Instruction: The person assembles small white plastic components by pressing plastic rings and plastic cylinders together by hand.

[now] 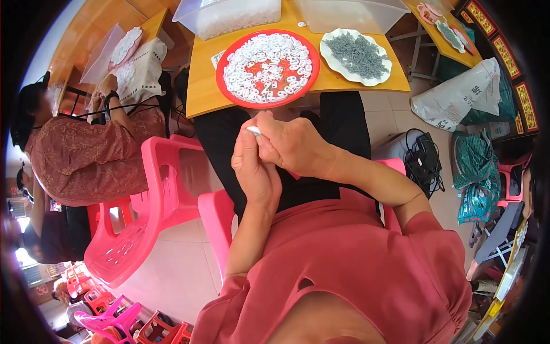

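Working before a yellow wooden tabletop [200, 83], its round red plastic tray [315, 60] and scalloped white plate [368, 82] in the upper frame, a curled right hand [303, 146], contents hidden, meets a left hand [253, 172] pinching a small white plastic piece [254, 131] near centre; two-handed handling seems in progress, probably demanding steady fingertip pressure next.

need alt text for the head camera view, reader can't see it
A left hand and a right hand meet around a small white piece in front of a yellow table. On it, a red tray of white oval pieces sits left of a scalloped white plate of thin grey pieces.
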The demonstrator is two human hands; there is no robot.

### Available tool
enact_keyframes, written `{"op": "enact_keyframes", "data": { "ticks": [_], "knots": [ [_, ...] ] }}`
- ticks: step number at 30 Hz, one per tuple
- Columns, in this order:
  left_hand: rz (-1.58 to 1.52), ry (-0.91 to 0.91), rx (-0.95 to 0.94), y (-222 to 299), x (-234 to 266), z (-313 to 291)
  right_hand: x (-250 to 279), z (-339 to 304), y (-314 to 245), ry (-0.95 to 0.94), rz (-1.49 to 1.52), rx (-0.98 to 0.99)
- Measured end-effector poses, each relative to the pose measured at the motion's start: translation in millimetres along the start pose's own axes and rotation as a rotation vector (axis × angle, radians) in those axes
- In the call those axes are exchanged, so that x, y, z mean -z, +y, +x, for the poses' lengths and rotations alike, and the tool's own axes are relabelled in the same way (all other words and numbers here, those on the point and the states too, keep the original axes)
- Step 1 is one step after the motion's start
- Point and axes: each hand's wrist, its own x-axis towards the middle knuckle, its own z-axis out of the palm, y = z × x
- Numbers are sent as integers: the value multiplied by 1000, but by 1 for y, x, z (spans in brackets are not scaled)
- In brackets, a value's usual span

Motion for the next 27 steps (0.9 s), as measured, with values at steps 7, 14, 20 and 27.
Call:
{"op": "enact_keyframes", "data": {
  "ticks": [7, 14, 20, 27],
  "knots": [
    [84, -58, 7, 3, 13, 10, 6, 8, 0, 26, 354, -132],
    [152, -239, -72, 1, 28, 19, 19, 8, -4, -131, 892, -586],
    [137, -227, -81, 0, 35, 21, 18, 9, -9, -138, 925, -601],
    [165, -175, -112, -2, 29, 21, 19, 11, -9, -168, 903, -607]
  ]
}}
